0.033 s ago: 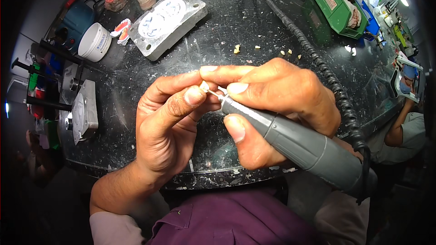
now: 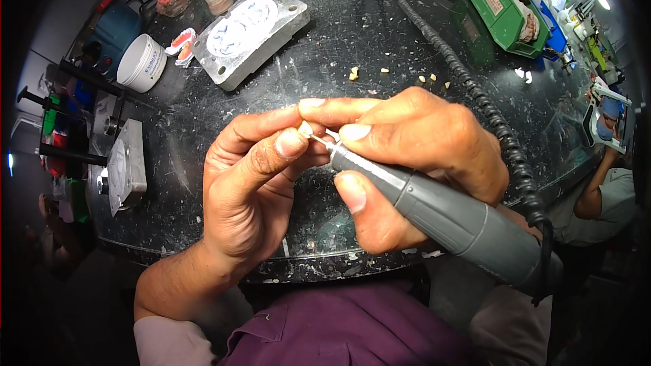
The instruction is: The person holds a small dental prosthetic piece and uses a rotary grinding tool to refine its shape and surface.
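Note:
Between the thumb and index finger of my left hand [image 2: 251,169] is a small cream-coloured artificial tooth [image 2: 305,129]. My right hand [image 2: 420,156] is wrapped round a grey rotary handpiece [image 2: 441,213], which slants from the lower right up to the tooth. Its thin bur [image 2: 319,139] reaches the tooth; whether it is spinning I cannot tell. The tips of both index fingers meet just above the tooth. Several more loose teeth [image 2: 353,74] lie on the black bench [image 2: 339,34] beyond my hands.
A metal flask half [image 2: 261,41] with white plaster sits at the far left, beside a pink-and-white denture model [image 2: 182,46] and a white tub [image 2: 142,62]. The handpiece's coiled cord [image 2: 468,74] crosses the right side. Green bins [image 2: 505,10] stand far right; another person's arm [image 2: 593,186] shows there.

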Available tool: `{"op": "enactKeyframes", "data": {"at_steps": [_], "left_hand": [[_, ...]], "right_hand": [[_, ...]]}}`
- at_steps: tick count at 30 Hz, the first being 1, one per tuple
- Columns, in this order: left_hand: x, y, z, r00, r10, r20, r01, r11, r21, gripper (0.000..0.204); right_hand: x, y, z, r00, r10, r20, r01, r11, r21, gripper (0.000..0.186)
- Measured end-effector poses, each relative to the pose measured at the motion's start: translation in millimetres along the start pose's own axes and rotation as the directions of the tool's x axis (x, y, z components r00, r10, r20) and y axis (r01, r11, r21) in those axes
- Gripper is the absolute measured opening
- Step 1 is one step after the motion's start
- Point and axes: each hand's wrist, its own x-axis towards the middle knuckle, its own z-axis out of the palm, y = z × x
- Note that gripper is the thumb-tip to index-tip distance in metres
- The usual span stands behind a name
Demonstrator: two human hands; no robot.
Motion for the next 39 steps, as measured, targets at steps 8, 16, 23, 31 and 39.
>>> {"op": "enactKeyframes", "data": {"at_steps": [8,16,23,31,39], "left_hand": [[0,1,0,1.0,-0.008,0.007,0.008,1.0,-0.004,0.02],[1,2,-1,1.0,0.009,0.023,-0.009,1.0,0.025,0.019],[4,3,-2,0.997,0.034,0.067,-0.04,0.994,0.104,0.02],[4,3,-2,0.999,0.031,0.045,-0.036,0.993,0.11,0.019],[4,3,0,0.999,0.038,0.02,-0.04,0.992,0.116,0.019]], "right_hand": [[8,-12,-7,0.993,0.04,0.109,-0.032,0.997,-0.073,0.027],[9,-11,-6,0.994,0.039,0.098,-0.034,0.998,-0.055,0.027],[7,-6,-5,0.996,0.038,0.076,-0.037,0.999,-0.01,0.03],[5,-8,-9,0.993,0.084,0.081,-0.075,0.99,-0.117,0.028],[5,-8,-10,0.988,0.124,0.094,-0.107,0.981,-0.161,0.024]]}}
